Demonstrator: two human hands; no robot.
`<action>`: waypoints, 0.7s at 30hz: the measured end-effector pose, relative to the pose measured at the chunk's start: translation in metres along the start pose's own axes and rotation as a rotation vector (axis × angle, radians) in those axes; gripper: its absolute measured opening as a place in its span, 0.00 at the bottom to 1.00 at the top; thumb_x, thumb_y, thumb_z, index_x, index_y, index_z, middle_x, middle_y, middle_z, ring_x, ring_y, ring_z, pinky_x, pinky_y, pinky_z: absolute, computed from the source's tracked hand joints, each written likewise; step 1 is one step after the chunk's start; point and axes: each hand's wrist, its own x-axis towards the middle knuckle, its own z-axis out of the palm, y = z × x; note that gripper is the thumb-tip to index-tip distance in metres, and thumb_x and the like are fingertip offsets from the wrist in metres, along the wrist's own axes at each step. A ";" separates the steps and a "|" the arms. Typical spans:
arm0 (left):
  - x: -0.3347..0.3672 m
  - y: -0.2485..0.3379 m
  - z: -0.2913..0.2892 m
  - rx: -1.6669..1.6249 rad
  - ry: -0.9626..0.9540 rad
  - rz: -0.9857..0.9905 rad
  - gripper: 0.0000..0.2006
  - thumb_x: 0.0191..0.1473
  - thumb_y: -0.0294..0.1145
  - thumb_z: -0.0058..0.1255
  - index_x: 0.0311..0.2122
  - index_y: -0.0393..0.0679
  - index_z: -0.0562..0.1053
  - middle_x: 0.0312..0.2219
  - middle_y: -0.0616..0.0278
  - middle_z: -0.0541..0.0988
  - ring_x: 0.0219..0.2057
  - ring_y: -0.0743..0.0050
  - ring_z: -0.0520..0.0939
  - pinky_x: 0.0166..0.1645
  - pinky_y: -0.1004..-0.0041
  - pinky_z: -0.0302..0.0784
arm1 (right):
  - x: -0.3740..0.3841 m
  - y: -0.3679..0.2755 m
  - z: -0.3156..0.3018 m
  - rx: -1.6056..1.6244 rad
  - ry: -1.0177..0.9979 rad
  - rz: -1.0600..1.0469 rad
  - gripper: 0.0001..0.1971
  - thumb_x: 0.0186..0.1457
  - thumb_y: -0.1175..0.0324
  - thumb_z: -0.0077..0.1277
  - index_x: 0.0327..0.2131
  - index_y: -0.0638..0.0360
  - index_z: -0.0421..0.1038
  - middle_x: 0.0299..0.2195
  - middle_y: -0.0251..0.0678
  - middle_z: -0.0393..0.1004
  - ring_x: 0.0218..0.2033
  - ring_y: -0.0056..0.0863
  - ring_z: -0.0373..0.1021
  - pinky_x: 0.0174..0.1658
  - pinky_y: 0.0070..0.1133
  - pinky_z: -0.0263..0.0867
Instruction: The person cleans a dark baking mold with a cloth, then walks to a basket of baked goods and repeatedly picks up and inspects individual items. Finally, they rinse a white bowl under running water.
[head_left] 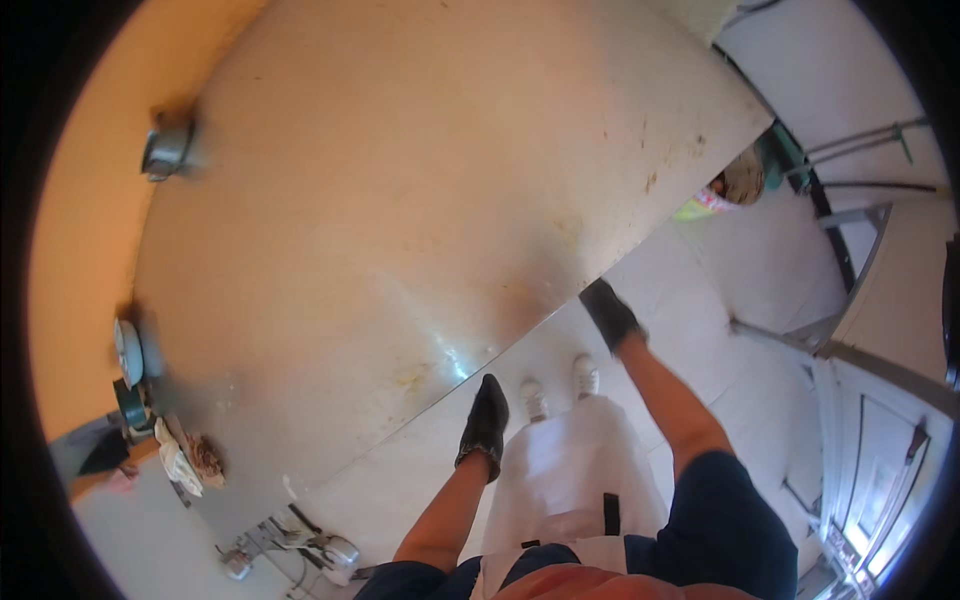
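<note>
My left hand (pixel 485 422), in a black glove, hangs just in front of the table's near edge. Its fingers point forward, held close together, and nothing shows in them. My right hand (pixel 610 312), gloved in black too, reaches the edge farther to the right. The fingers are stretched out with no object visible, though the dark glove hides their detail. Both hands are nearest to the large beige table (pixel 400 200), whose top has small brown stains and a bright glint near the edge. A white apron (pixel 570 480) covers my front.
A metal cup-like container (pixel 167 147) and a pale bowl (pixel 128 350) are along the table's far left side. Crumpled cloths (pixel 178 458) lie below them. Small metal equipment (pixel 300 550) stands lower left. A patterned bag (pixel 735 185) sits beyond the table's right edge, near a metal-framed unit (pixel 880 430).
</note>
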 end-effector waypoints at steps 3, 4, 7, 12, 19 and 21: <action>0.023 -0.064 -0.073 -0.390 0.113 -0.056 0.02 0.44 0.26 0.51 0.24 0.40 0.73 0.23 0.55 0.69 0.32 0.56 0.69 0.47 0.44 0.67 | -0.109 0.031 -0.033 1.007 0.120 0.148 0.28 0.60 0.67 0.32 0.61 0.74 0.48 0.64 0.55 0.45 0.66 0.48 0.40 0.69 0.34 0.37; 0.028 -0.075 -0.094 -0.417 0.182 -0.073 0.04 0.38 0.23 0.55 0.17 0.41 0.72 0.17 0.59 0.66 0.26 0.59 0.68 0.43 0.42 0.69 | -0.160 0.078 -0.033 1.549 0.165 -0.012 0.35 0.58 0.56 0.37 0.61 0.75 0.46 0.64 0.58 0.43 0.66 0.53 0.36 0.69 0.37 0.29; 0.048 -0.101 -0.143 0.210 0.334 -0.143 0.04 0.44 0.27 0.53 0.22 0.43 0.71 0.21 0.57 0.68 0.31 0.60 0.71 0.46 0.53 0.70 | -0.231 0.070 -0.046 1.916 0.200 -0.070 0.31 0.58 0.67 0.35 0.61 0.74 0.43 0.65 0.55 0.41 0.67 0.50 0.35 0.69 0.38 0.28; 0.050 -0.255 -0.242 2.217 0.178 0.528 0.21 0.62 0.45 0.43 0.56 0.46 0.65 0.51 0.65 0.71 0.52 0.76 0.70 0.58 0.73 0.63 | -0.246 0.191 -0.069 2.225 0.571 0.030 0.26 0.62 0.66 0.38 0.61 0.67 0.51 0.62 0.50 0.50 0.65 0.41 0.46 0.65 0.27 0.46; -0.029 -0.347 -0.243 2.397 -0.687 0.779 0.23 0.66 0.41 0.30 0.63 0.42 0.55 0.58 0.63 0.63 0.59 0.74 0.61 0.64 0.75 0.52 | -0.269 0.360 -0.095 2.002 0.876 -0.030 0.26 0.61 0.69 0.41 0.61 0.64 0.52 0.63 0.49 0.50 0.65 0.41 0.46 0.67 0.29 0.41; -0.054 -0.339 -0.221 2.495 -0.992 0.969 0.24 0.66 0.40 0.30 0.63 0.42 0.53 0.59 0.61 0.61 0.61 0.71 0.59 0.65 0.73 0.50 | -0.274 0.393 -0.138 2.207 1.012 -0.086 0.26 0.61 0.69 0.42 0.61 0.64 0.53 0.63 0.49 0.51 0.65 0.41 0.46 0.67 0.29 0.40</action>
